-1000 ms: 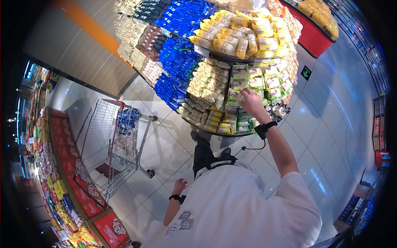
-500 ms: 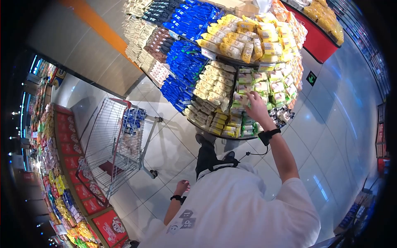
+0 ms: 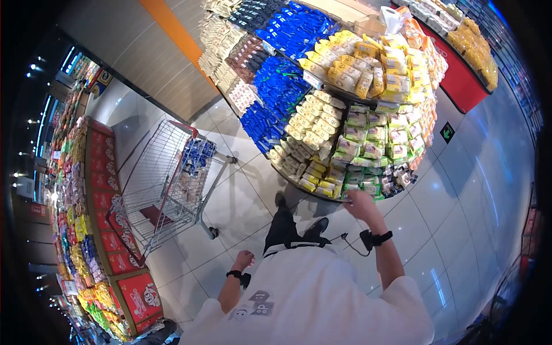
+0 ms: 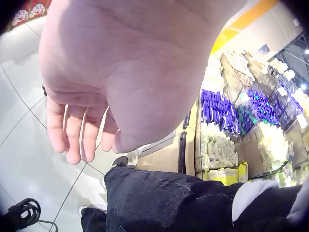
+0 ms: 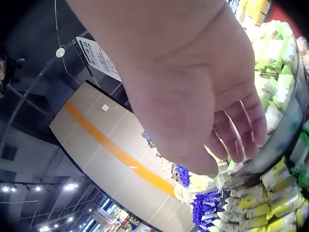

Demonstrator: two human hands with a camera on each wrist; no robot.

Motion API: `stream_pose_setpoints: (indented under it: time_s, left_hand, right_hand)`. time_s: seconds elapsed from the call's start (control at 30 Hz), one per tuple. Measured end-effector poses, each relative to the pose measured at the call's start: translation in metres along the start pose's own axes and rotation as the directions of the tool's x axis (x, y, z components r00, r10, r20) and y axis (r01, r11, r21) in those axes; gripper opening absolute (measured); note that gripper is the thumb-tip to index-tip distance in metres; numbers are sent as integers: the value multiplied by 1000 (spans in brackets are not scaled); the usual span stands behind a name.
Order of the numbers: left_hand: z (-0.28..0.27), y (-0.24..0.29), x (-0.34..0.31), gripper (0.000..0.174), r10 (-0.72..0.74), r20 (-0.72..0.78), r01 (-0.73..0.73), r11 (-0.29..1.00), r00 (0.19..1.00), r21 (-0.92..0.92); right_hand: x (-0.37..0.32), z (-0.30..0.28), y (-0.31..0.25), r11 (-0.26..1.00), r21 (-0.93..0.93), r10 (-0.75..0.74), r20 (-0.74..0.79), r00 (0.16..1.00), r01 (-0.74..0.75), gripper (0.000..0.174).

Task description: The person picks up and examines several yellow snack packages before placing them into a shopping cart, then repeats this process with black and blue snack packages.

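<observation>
My right hand point(image 3: 361, 206) is at the front rim of a round tiered snack display, beside green packs point(image 3: 361, 178). The right wrist view shows the right hand's fingers point(image 5: 234, 145) loosely bent, and no item shows between them. Above the hand, white-and-green packs point(image 3: 368, 133) fill a sloped compartment, with yellow packs point(image 3: 397, 72) on the tier over it. Low at my left side hangs my left hand point(image 3: 245, 260), away from the goods. Its relaxed fingers point(image 4: 72, 135) hold nothing in the left wrist view.
A wire shopping cart point(image 3: 167, 178) with blue packs point(image 3: 198, 155) in its upper part stands to the left. Red boxes point(image 3: 106, 190) line a candy shelf at far left. Blue point(image 3: 282, 80) and cream packs point(image 3: 316, 121) fill other display compartments. A red-sided counter point(image 3: 468, 95) stands at far right.
My right hand has drawn back from the white-and-green packs to the display's front rim, toward my body. The display and cart have shifted right in the head view. The left hand still hangs low.
</observation>
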State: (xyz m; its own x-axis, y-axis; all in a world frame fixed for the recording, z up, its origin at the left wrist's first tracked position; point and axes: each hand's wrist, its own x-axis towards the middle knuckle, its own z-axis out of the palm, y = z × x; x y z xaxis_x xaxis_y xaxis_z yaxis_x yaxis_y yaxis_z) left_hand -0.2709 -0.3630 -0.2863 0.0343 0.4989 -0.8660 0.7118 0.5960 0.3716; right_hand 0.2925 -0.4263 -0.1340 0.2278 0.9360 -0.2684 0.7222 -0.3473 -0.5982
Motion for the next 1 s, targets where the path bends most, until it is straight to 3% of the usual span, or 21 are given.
stream_pose_setpoints:
  time_s: [0.2, 0.3, 0.33, 0.37, 0.4, 0.43, 0.47, 0.5, 0.53, 0.57, 0.6, 0.67, 0.7, 0.77, 0.8, 0.83, 0.87, 0.9, 0.97, 1.0]
  left_hand:
    - [-23, -9, 4, 20, -63, 45, 61, 997, 997, 57]
    - [-45, -9, 19, 21, -7, 8, 6, 997, 1000, 79]
    - [-53, -14, 26, 22, 38, -17, -37, 996, 999, 77]
    - [-61, -18, 30, 22, 36, -27, -35, 998, 999, 44]
    - [-71, -22, 33, 22, 133, -88, -127, 989, 987, 77]
    - [-80, -27, 35, 21, 224, -148, -208, 971, 963, 114]
    - [-88, -31, 35, 21, 209, -168, -199, 977, 963, 76]
    - [-98, -37, 35, 20, 291, -250, -256, 952, 923, 166]
    - [-109, -46, 32, 19, 370, -320, -294, 919, 872, 262]
    - [-120, -55, 27, 19, 347, -337, -280, 931, 875, 233]
    - [-133, -64, 25, 18, 370, -359, -310, 926, 857, 216]
    - [-163, -77, 28, 15, 372, -379, -327, 928, 848, 180]
    - [-178, -83, 24, 15, 357, -385, -318, 934, 851, 162]
    - [-209, -87, 17, 13, 458, -446, -403, 889, 769, 218]
    - [-223, -88, 16, 13, 448, -452, -398, 894, 771, 208]
    - [-237, -88, 17, 12, 447, -477, -398, 894, 756, 207]
    - [-250, -89, 16, 11, 449, -496, -400, 893, 744, 209]
    - [-261, -90, 15, 11, 450, -483, -401, 892, 751, 208]
    - [-280, -78, 19, 7, 517, -549, -531, 834, 657, 150]
    - [-289, -68, 19, 7, 536, -523, -544, 825, 663, 155]
  right_hand:
    - [-54, 138, 68, 960, -235, 218, 286, 933, -152, 43]
    - [-78, 207, 121, 960, -226, 245, 403, 882, -164, 36]
    - [-97, 198, 108, 972, -172, 212, 347, 914, -161, 39]
    - [-105, 220, 125, 946, -30, 306, 410, 859, -322, 30]
    - [-112, 241, 145, 835, 146, 406, 488, 772, -531, 29]
    - [-122, 252, 152, 663, 351, 431, 544, 720, -661, 14]
    - [-125, 279, 174, 541, 412, 447, 597, 666, -733, 9]
    - [-127, 267, 148, 339, 453, 520, 640, 566, -824, 9]
    - [-125, 291, 153, 375, 373, 587, 613, 529, -849, 8]
    - [-124, 314, 158, 401, 292, 652, 576, 494, -869, 8]
    - [-115, 310, 146, 425, 268, 649, 576, 497, -865, 8]
    - [-90, 296, 109, 293, 377, 508, 718, 477, -879, 9]
    - [-79, 295, 83, 304, 360, 511, 719, 470, -882, 9]
    - [-46, 304, 25, 588, 331, 487, 584, 650, -738, 10]
    - [-29, 315, 16, 629, 330, 460, 572, 679, -704, 10]
    - [-19, 322, -6, 641, 368, 480, 492, 726, -673, 11]
    - [-4, 329, -28, 640, 346, 530, 448, 720, -686, 13]
    - [8, 327, -49, 657, 334, 487, 497, 718, -676, 16]
    - [15, 332, -84, 580, 473, 460, 482, 746, -663, 21]
    - [14, 331, -102, 590, 491, 440, 470, 765, -641, 21]
